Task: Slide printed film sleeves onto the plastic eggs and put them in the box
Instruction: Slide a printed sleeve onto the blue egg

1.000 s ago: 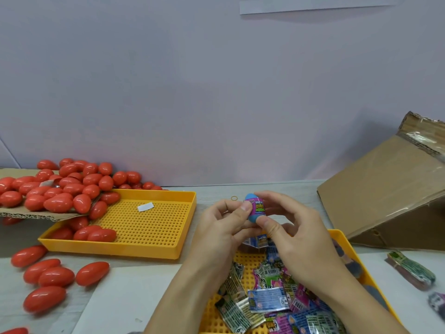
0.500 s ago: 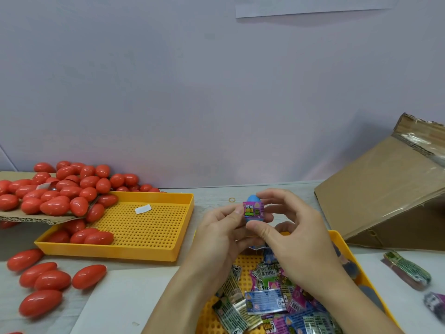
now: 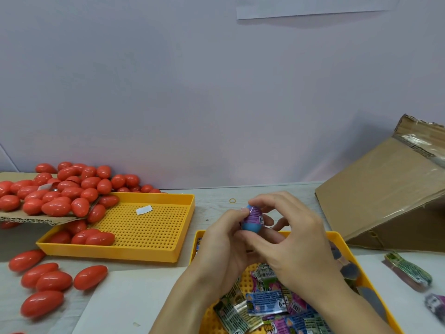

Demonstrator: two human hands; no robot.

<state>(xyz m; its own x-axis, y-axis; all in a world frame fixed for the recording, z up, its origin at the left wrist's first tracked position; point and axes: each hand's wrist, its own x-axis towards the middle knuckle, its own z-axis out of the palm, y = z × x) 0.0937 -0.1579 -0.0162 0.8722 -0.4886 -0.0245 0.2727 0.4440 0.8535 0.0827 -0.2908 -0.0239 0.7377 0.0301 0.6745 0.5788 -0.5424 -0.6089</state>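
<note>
your left hand (image 3: 224, 239) and right hand (image 3: 292, 239) both gripping the sleeved blue egg (image 3: 252, 219), left of the cardboard box (image 3: 385, 201).

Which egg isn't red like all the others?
The blue egg, held up between the left hand and right hand. It wears a purple printed sleeve; the red eggs lie bare on the left.

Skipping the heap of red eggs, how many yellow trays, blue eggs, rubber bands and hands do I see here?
Yellow trays: 2, left tray and right tray
Blue egg: 1
Rubber band: 1
Hands: 2, left hand and right hand, both holding the egg
Total: 6
</note>
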